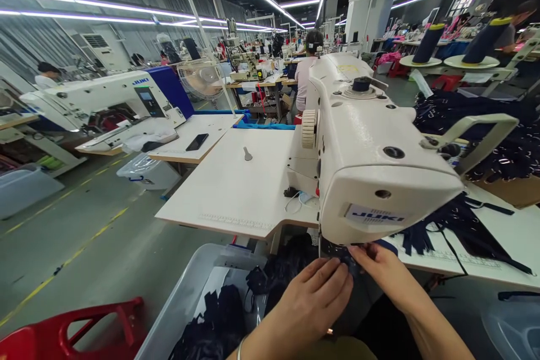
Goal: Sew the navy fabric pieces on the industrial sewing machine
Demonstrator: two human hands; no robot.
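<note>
Under the head of a white JUKI sewing machine (379, 191), both my hands are close together at a dark navy fabric piece (348, 261), mostly hidden by my fingers and the machine. My left hand (314, 298) has its fingers pressed together and curled over the near side of the fabric. On the other side, my right hand (379, 264) pinches the fabric between thumb and forefinger, close under the machine head. The needle area is hidden from view. Below and left of my hands, a clear plastic bin (185, 292) holds bundled dark navy pieces (219, 320).
The white tabletop (228, 191) carries a small metal piece (247, 154). A phone (197, 142) lies on the adjoining table. Dark straps (476, 230) and a heap of navy pieces (485, 129) sit at right. A red stool (76, 329) stands lower left. A person (304, 76) sits ahead.
</note>
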